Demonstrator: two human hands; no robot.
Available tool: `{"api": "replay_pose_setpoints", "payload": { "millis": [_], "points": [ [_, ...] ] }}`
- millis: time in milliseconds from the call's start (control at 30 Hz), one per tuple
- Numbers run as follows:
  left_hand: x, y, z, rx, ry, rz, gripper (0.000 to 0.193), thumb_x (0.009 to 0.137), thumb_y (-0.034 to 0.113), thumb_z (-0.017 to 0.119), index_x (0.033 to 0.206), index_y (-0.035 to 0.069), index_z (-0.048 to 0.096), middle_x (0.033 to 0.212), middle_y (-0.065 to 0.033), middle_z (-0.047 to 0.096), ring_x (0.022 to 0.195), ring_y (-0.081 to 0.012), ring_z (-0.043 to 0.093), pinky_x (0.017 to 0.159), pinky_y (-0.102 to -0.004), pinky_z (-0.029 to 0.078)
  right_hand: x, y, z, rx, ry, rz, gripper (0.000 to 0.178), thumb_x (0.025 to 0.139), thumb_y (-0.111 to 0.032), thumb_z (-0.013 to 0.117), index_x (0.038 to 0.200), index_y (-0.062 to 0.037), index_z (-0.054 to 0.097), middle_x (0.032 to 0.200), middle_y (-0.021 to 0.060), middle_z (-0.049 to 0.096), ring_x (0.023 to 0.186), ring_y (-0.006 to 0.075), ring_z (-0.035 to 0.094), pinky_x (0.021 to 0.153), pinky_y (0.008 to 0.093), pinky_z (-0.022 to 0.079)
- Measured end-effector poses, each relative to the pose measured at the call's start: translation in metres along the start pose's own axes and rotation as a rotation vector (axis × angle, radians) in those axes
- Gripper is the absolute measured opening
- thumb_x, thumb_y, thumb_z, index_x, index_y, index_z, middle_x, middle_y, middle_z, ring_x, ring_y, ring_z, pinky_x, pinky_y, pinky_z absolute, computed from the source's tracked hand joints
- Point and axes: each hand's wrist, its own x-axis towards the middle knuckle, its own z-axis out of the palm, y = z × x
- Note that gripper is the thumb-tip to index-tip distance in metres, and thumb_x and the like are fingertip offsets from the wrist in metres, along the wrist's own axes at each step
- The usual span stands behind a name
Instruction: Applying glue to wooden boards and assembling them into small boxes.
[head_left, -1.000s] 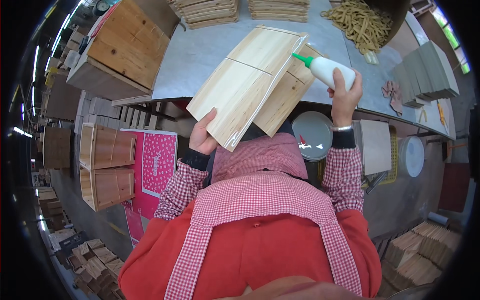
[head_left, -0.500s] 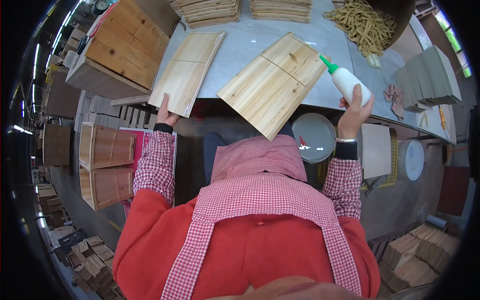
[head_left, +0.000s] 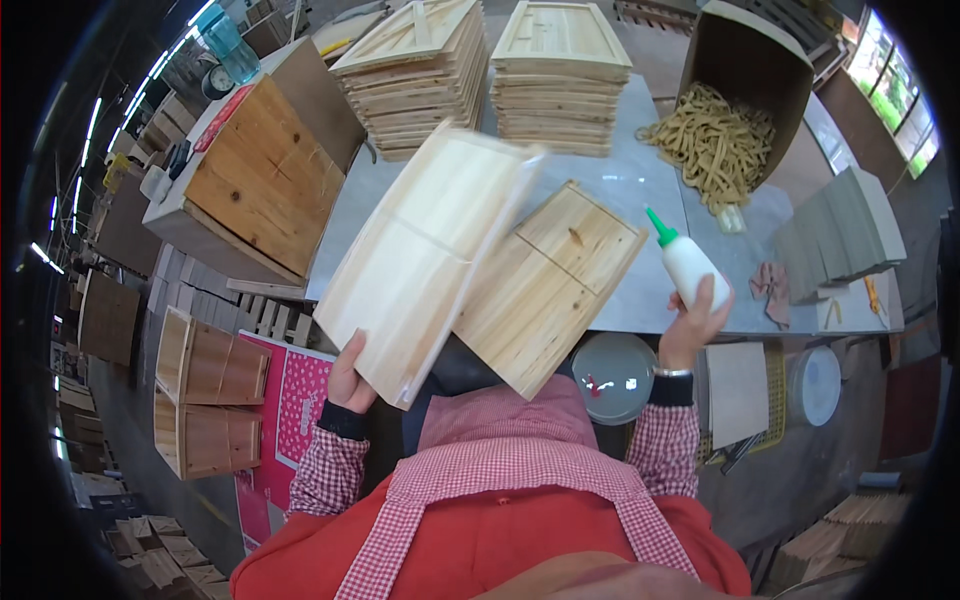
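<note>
My left hand (head_left: 352,378) grips the lower left edge of a pale wooden panel (head_left: 415,250), which is raised and tilted. A shiny strip of glue runs along its right edge, and a groove crosses it. Partly behind it, a second wooden panel (head_left: 560,290) with a groove and a knot lies on the table, its near corner jutting over the front edge. To the right, my right hand (head_left: 697,322) is wrapped round a white squeeze bottle (head_left: 690,272) with a green nozzle, which points up and left. The nozzle touches nothing.
Two tall stacks of wooden panels (head_left: 415,85) stand at the back of the grey table (head_left: 640,180). A tipped box (head_left: 750,50) spills tan bands (head_left: 715,150). Grey boards (head_left: 845,235) stand at right, a wooden box (head_left: 265,175) at left. Below is a round basin (head_left: 612,380).
My left hand has lifted its panel off the table and swung it rightward, so it overlaps the other panel. My right hand still holds the bottle. The view has tilted up, showing more of the stacks.
</note>
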Motion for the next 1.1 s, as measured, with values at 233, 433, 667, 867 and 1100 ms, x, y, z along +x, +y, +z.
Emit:
{"api": "replay_pose_setpoints", "payload": {
  "millis": [233,433,667,867,1100],
  "points": [
    [0.151,-0.013,0.196,-0.087,-0.441,0.013,0.046,0.094,0.019,0.055,0.134,0.003,0.038,0.134,-0.0127,0.048,0.122,-0.0246,0.048,0.103,-0.0391,0.04,0.003,-0.027,-0.035,0.06,0.091,-0.076,0.041,0.092,-0.033,0.053,0.114,-0.0009,0.043,0.086,0.0116,0.054,0.059,0.0162,0.051,0.049,0.0259,0.04],
    [0.372,-0.021,0.273,-0.232,-0.77,-0.039,0.084,0.088,0.035,0.063,0.147,0.01,0.01,0.151,-0.0082,0.017,0.136,-0.0337,0.024,0.11,-0.0389,0.028,-0.004,-0.021,-0.032,-0.047,-0.007,-0.036,0.038,0.091,-0.031,0.055,0.113,-0.0011,0.044,0.086,0.0113,0.055,0.059,0.016,0.051,0.048,0.0256,0.04],
    [0.208,-0.035,0.188,0.109,-0.427,-0.133,0.035,0.097,0.025,0.049,0.121,0.0,0.05,0.115,-0.0126,0.058,0.116,-0.025,0.052,0.103,-0.037,0.041,0.022,0.031,0.002,-0.169,-0.207,0.022,0.041,0.086,-0.024,0.066,0.113,-0.001,0.046,0.086,0.0099,0.056,0.059,0.0154,0.054,0.048,0.0275,0.044],
    [0.036,-0.06,0.011,0.319,0.04,-0.099,0.017,0.094,0.021,0.053,0.101,0.006,0.059,0.082,0.0007,0.058,0.081,-0.0108,0.055,0.07,-0.0274,0.045,0.072,0.108,0.057,-0.442,-0.336,-0.185,0.045,0.079,-0.029,0.073,0.106,0.0001,0.052,0.092,0.0139,0.062,0.08,0.0221,0.061,0.072,0.0348,0.049],
    [0.014,-0.095,0.011,0.181,-0.08,-0.426,0.044,0.097,0.028,0.049,0.13,0.001,0.041,0.126,-0.015,0.051,0.114,-0.0262,0.053,0.094,-0.0418,0.046,0.048,0.096,0.078,-0.451,-0.559,-0.134,0.047,0.076,-0.031,0.075,0.105,-0.0005,0.054,0.091,0.0162,0.063,0.082,0.0251,0.062,0.074,0.0346,0.049]
  ]
}}
